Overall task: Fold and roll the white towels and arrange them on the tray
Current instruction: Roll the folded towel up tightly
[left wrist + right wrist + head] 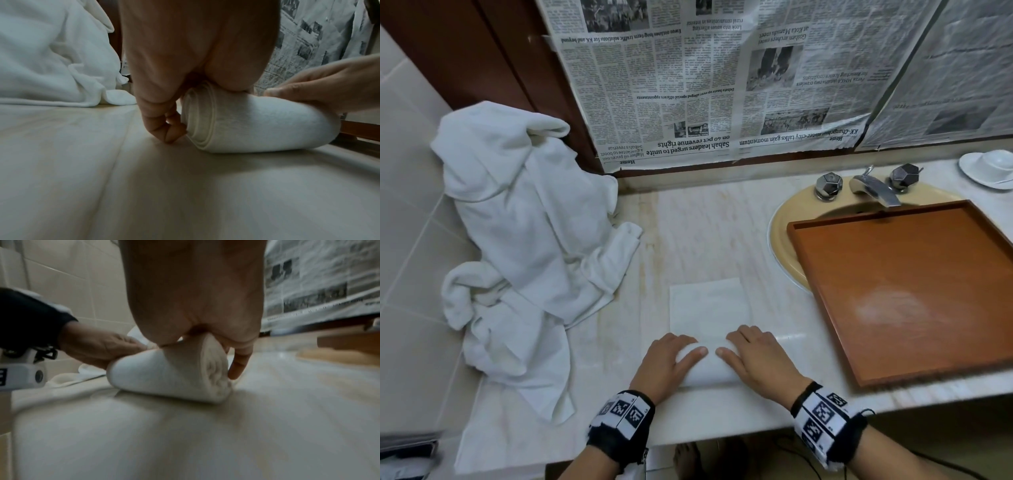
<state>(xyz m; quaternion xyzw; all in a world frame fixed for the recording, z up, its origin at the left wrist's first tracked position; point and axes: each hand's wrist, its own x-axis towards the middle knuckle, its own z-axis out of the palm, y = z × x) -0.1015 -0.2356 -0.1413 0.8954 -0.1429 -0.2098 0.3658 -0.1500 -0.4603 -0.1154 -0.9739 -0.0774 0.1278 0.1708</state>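
Your left hand (666, 364) and right hand (756, 358) both lay on top of the towel roll (709, 368) at the near edge of the counter (709, 222), fingers curled over its far side and thumbs nearly meeting in the middle; from the left wrist view your little finger (172, 129) was tucked against the roll's spiral end. Each wrist carried a black band (621, 425) with square black-and-white code tags. Beyond your fingers, the unrolled part of that towel (709, 305) lay flat on the counter. To your right, the wooden tray (914, 291) sat over the yellow sink (780, 226), with nothing in it. To your left, a heap of white towels (524, 233) slumped against the tiled wall. Farther back stood the tap (873, 188) with its two faceted knobs, and a white cup and saucer (988, 168) at the far right. Behind everything hung newspaper (722, 78), upside down; you could read "Sabah leaders urged to unite on 40 pct revenue rights" and "Home".
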